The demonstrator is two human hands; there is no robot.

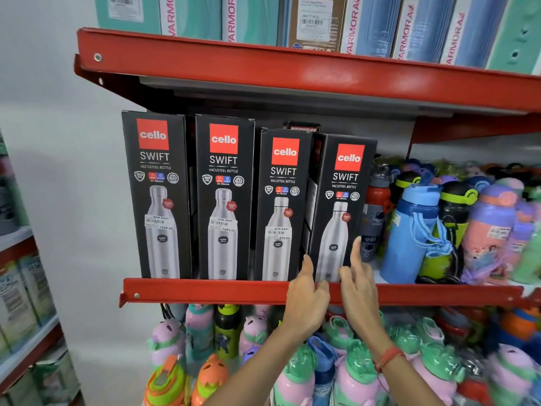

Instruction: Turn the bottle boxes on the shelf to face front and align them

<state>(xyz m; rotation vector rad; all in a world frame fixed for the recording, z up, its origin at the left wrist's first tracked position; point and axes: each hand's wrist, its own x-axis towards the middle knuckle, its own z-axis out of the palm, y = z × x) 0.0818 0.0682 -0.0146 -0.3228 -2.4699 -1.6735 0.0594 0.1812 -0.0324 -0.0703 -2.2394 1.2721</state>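
Note:
Several black Cello Swift bottle boxes stand in a row on the red shelf (pixel 205 290), fronts facing me. The rightmost box (pixel 342 209) is turned slightly, its left side panel showing, and sits a little further back than its neighbour (pixel 281 206). My left hand (pixel 306 297) is at the bottom left corner of the rightmost box, thumb against its edge. Over the lower right of that box, my right hand (pixel 358 285) has its fingers spread and one fingertip touching the front. Neither hand grips the box. Two taller boxes (pixel 159 194) (pixel 224 197) stand at the left.
Colourful kids' bottles (pixel 415 227) crowd the shelf right of the boxes. More bottles (pixel 228 347) fill the shelf below. Teal and blue Varmora boxes (pixel 360 24) sit on the shelf above. A white wall (pixel 73 171) lies left; another rack (pixel 20 303) stands at the far left.

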